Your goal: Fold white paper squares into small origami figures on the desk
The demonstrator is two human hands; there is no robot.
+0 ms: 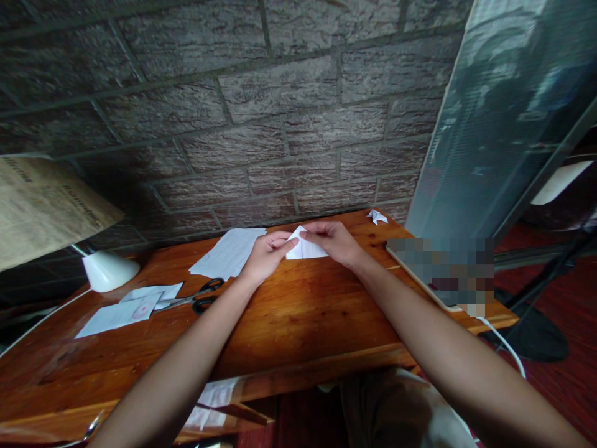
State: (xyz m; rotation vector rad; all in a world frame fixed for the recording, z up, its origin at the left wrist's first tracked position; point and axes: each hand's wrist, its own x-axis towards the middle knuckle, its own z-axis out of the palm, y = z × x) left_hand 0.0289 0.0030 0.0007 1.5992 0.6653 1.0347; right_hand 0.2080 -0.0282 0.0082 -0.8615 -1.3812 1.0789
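Note:
A small sheet of white paper [305, 249], folded to a peak at its upper left, is held between both hands just above the wooden table [298, 317]. My left hand [267, 254] pinches its left side, thumb lying on the front face. On the right, my right hand [334, 239] grips the upper edge with the thumb pressed near the peak. The fingers behind the paper are partly hidden. Beyond my left hand lies a stack of white paper sheets [227, 252]. A small folded paper figure [377, 216] rests at the table's far right corner.
Black-handled scissors [204, 295] and loose paper pieces [122, 314] lie on the left. A lamp [108, 272] stands at the far left. At the right edge is a blurred-out tablet-like device [443, 274] with a white cable [506, 345]. A stone-patterned wall [280, 112] rises behind.

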